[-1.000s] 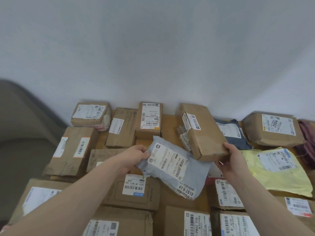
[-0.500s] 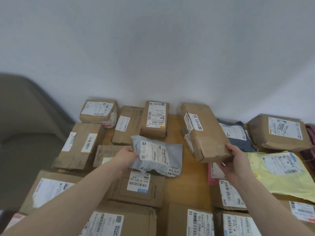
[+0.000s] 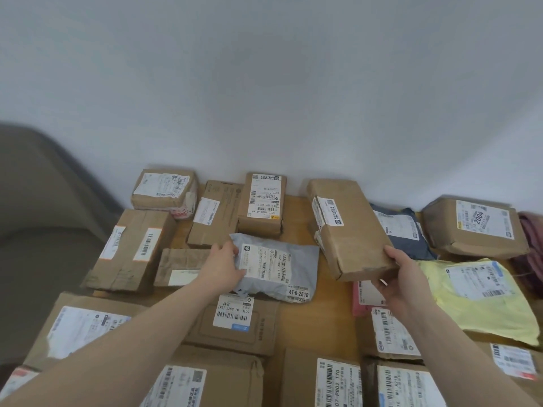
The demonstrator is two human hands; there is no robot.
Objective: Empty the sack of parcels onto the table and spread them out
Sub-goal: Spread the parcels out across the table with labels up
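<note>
Many labelled parcels lie spread over a wooden table point(image 3: 314, 318). My left hand point(image 3: 223, 268) grips the left end of a grey plastic mailer point(image 3: 279, 265) that lies near the table's middle, partly over a flat brown box point(image 3: 235, 321). My right hand point(image 3: 402, 277) holds the near end of a long brown cardboard box point(image 3: 349, 227), which tilts up away from me above a pink parcel point(image 3: 364, 298). No sack is in view.
Brown boxes point(image 3: 132, 248) line the left and back; a dark blue mailer point(image 3: 402, 233), a yellow mailer point(image 3: 482, 298) and a brown parcel marked 2004 point(image 3: 476, 227) lie at the right. A white wall rises behind. A grey chair point(image 3: 38, 201) stands at the left.
My left hand has drawn the grey mailer leftward and set it down flatter on the table. My right hand still holds the long box, shifted slightly.
</note>
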